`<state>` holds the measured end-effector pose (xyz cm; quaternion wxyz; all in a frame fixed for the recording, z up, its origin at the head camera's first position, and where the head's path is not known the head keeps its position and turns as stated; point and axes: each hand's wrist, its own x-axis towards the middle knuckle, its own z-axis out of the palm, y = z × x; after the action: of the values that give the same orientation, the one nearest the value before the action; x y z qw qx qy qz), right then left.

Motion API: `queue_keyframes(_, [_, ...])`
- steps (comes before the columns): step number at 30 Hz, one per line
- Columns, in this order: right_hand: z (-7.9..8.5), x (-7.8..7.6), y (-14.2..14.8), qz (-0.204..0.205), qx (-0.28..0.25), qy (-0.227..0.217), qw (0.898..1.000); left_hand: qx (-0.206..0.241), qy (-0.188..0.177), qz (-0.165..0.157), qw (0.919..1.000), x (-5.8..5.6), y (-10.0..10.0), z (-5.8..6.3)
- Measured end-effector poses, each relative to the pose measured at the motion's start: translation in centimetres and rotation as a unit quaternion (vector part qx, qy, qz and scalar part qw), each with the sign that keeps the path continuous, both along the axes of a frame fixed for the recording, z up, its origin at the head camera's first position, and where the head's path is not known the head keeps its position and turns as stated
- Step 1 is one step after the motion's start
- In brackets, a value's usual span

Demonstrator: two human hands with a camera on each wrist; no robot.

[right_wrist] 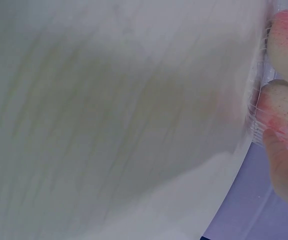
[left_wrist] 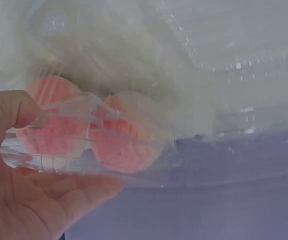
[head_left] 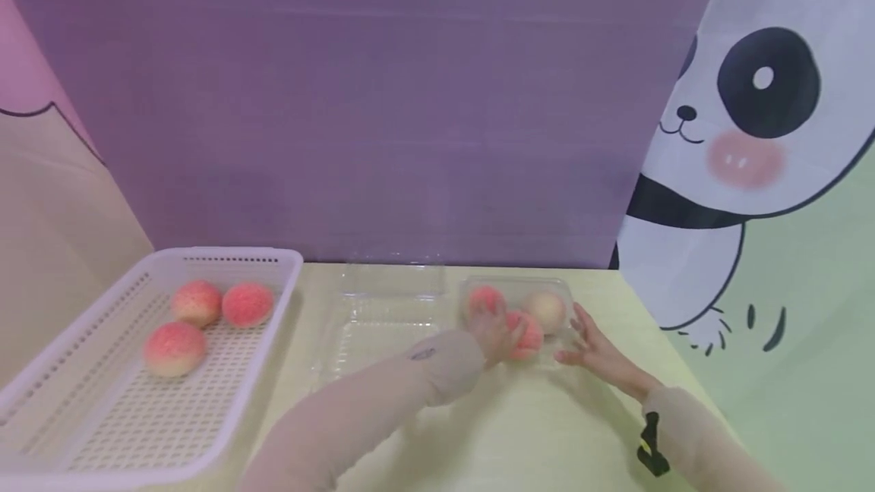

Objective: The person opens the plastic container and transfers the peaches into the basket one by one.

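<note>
A clear plastic container (head_left: 516, 282) at the back right of the table holds three peaches, pink and cream: one peach (head_left: 485, 298) at its left, another peach (head_left: 529, 336) in front, and a paler peach (head_left: 547, 310) at the right. My left hand (head_left: 495, 334) is at the container's left front; in the left wrist view its thumb and fingers grip the clear plastic edge beside two peaches. Spread fingers of my right hand (head_left: 604, 359) stand at the container's right side. One right finger (right_wrist: 276, 147) is against or very near the clear wall in the right wrist view.
A white perforated basket (head_left: 235, 431) with three peaches (head_left: 175, 349) stands at the left. Between it and my left arm sits another clear plastic container (head_left: 383, 348), its lid (head_left: 393, 279) raised behind. A purple wall (head_left: 383, 97) rises behind the table.
</note>
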<state>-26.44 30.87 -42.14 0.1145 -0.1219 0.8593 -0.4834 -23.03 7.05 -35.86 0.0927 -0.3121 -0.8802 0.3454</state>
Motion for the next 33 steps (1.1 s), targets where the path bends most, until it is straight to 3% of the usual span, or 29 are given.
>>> queue_keyframes(1, [0.0,0.0,0.0,0.0,-0.002,0.0,1.0,0.046,-0.017,0.011,0.9988,-0.5,0.5,-0.4])
queue_keyframes(5, [0.0,0.2,0.0,-0.004,-0.003,-0.006,1.0,0.061,-0.053,0.051,0.9954,-1.2,1.3,-1.3])
queue_keyframes(9, [0.1,0.3,-0.1,-0.009,-0.01,-0.008,1.0,0.114,-0.078,0.08,0.9871,-1.5,2.3,-2.0])
queue_keyframes(16, [0.1,0.2,-0.4,-0.028,-0.014,0.002,1.0,0.175,-0.065,0.02,0.9822,-2.4,4.5,-2.2])
queue_keyframes(21, [0.1,0.0,-0.9,-0.034,-0.008,0.009,0.999,0.156,-0.053,0.004,0.9864,-3.0,4.8,-2.2])
queue_keyframes(28, [0.1,0.1,-1.3,-0.047,0.022,0.005,0.999,0.132,-0.07,-0.003,0.9887,-2.9,5.3,-2.1])
queue_keyframes(33, [0.0,0.1,-1.1,-0.054,0.034,0.002,0.998,0.079,-0.036,-0.037,0.9955,-2.8,5.6,-1.5])
